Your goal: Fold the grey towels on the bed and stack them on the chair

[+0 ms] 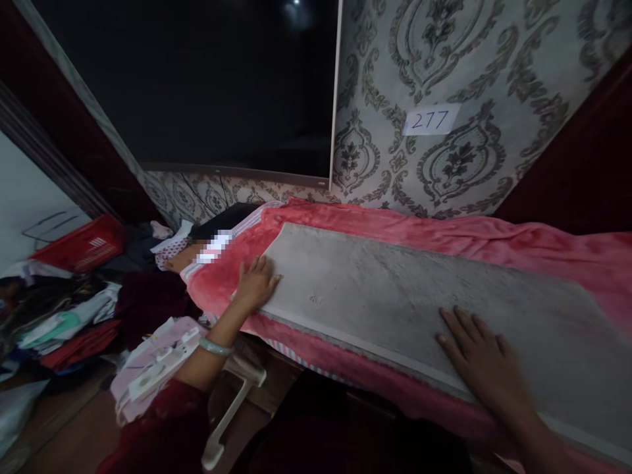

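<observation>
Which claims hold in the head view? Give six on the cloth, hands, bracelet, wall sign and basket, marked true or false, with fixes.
1. The grey cloth lies on a pink blanket. True.
2. The left hand is a closed fist. False: it is open, at the cloth's left end.
3. The right hand is over the grey cloth. True.
4. The bracelet is on the right wrist. False: on the left.
5. The wall sign reads 277. True.
6. The red basket is at picture right. False: picture left.

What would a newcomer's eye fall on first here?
Probably the long gray cloth spread on the red blanket, with the left hand at its left edge and the right hand on top. Above, a dark television fills the upper left; paper marked 277 shows on patterned wallpaper rightward.
</observation>
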Demonstrator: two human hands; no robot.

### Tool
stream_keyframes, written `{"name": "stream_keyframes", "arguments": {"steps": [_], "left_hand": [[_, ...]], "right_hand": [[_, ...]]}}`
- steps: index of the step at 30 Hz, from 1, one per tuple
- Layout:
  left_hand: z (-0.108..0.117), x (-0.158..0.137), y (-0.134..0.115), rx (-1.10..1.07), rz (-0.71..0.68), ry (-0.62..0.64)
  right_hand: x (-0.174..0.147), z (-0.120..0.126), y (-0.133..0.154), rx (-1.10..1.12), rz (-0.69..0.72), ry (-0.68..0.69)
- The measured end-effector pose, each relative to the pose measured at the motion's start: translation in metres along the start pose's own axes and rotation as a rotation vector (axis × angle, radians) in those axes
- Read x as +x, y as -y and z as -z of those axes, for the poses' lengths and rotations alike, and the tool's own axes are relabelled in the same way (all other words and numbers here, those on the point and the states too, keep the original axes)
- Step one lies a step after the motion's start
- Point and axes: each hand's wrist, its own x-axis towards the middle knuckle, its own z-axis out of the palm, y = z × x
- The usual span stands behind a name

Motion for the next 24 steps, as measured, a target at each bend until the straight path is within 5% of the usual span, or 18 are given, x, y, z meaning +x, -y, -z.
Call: {"name": "stream_keyframes", "arguments": {"steps": [5,10,18,24], "left_hand": [[0.007,0.048,-0.044,-0.116,-0.265,0.037],[0.002,0.096,-0.074,-0.16,-0.344,0.031],[-0.025,0.102,-0.072,-0.123,-0.332,-0.045],[-0.014,0.127,-0.051,-0.109,-0.326,0.093]], "right_hand": [[0.026,0.007,-0.001,0.048,-0.048,0.072],[0.077,0.023,0.023,0.054,0.002,-0.044],[0.088,-0.006,0.037,-0.034,0.029,0.033],[0.087,-0.011,0.031,-0.01,0.038,0.044]]}}
